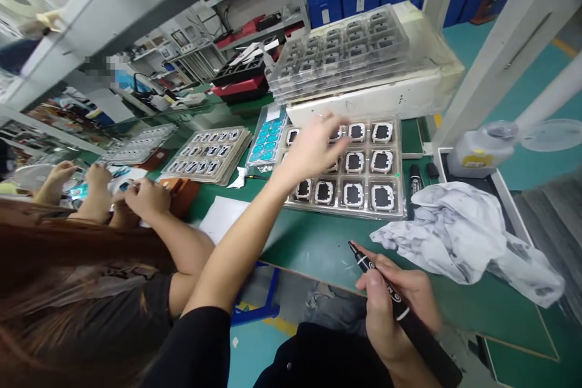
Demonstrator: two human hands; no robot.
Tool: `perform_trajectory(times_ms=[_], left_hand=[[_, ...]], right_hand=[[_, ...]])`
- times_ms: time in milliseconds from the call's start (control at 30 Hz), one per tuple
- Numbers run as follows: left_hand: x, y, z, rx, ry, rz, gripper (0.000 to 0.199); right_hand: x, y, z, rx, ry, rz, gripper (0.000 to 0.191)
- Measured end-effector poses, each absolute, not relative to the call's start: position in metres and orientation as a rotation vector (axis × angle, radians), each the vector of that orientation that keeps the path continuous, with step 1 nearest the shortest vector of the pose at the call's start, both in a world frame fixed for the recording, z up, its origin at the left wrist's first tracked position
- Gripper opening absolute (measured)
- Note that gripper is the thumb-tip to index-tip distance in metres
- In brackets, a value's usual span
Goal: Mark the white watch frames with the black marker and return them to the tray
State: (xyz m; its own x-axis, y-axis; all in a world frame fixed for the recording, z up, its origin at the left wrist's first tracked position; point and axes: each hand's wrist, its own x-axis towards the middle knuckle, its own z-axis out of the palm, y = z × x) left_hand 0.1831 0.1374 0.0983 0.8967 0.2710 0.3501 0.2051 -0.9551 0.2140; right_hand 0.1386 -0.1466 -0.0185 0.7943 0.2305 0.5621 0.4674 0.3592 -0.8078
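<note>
My left hand reaches over a clear plastic tray with rows of white-rimmed, black square parts. Its thumb and fingers are apart above one part in the back row, slightly blurred, and hide some of the tray's left half. Nothing shows in the grip. Low in front of the tray, my right hand is closed around a black marker pen. The pen's tip is bare and points up and to the left, off the tray.
Right of the tray lie another black marker, a crumpled white cloth and a plastic bottle. Behind rise stacked clear trays on a white box. Leftward are a blue-green parts tray, another parts tray and co-workers' hands.
</note>
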Motion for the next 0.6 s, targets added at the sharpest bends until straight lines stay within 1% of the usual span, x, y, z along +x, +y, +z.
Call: perform_trajectory(times_ms=[67,133,167,200,267,333,533,600], left_hand=[[0.167,0.173,0.105,2.887,0.653,0.571,0.031],[0.155,0.205,0.107,2.831,0.951,0.455,0.017],[0.15,0.218,0.107,2.8,1.021,0.412,0.01],[0.146,0.228,0.106,2.768,1.069,0.377,0.009],[0.143,0.239,0.102,2.721,1.08,0.376,0.018],[0.143,0.241,0.099,2.679,1.075,0.407,0.022],[0.148,0.233,0.093,2.564,1.026,0.569,0.027],[0.142,0.224,0.092,2.518,0.974,0.676,0.025]], right_hand=[[0.139,-0.146,-0.02,-1.181,-0.704,-0.16,0.015],[0.14,-0.145,-0.021,-1.147,-0.729,-0.139,0.018],[0.141,-0.144,-0.021,-1.138,-0.737,-0.134,0.019],[0.141,-0.144,-0.021,-1.136,-0.735,-0.138,0.019],[0.142,-0.143,-0.02,-1.137,-0.731,-0.153,0.019],[0.142,-0.142,-0.02,-1.139,-0.729,-0.165,0.018],[0.141,-0.142,-0.024,-1.194,-0.696,-0.189,0.012],[0.141,-0.142,-0.025,-1.22,-0.679,-0.203,0.01]])
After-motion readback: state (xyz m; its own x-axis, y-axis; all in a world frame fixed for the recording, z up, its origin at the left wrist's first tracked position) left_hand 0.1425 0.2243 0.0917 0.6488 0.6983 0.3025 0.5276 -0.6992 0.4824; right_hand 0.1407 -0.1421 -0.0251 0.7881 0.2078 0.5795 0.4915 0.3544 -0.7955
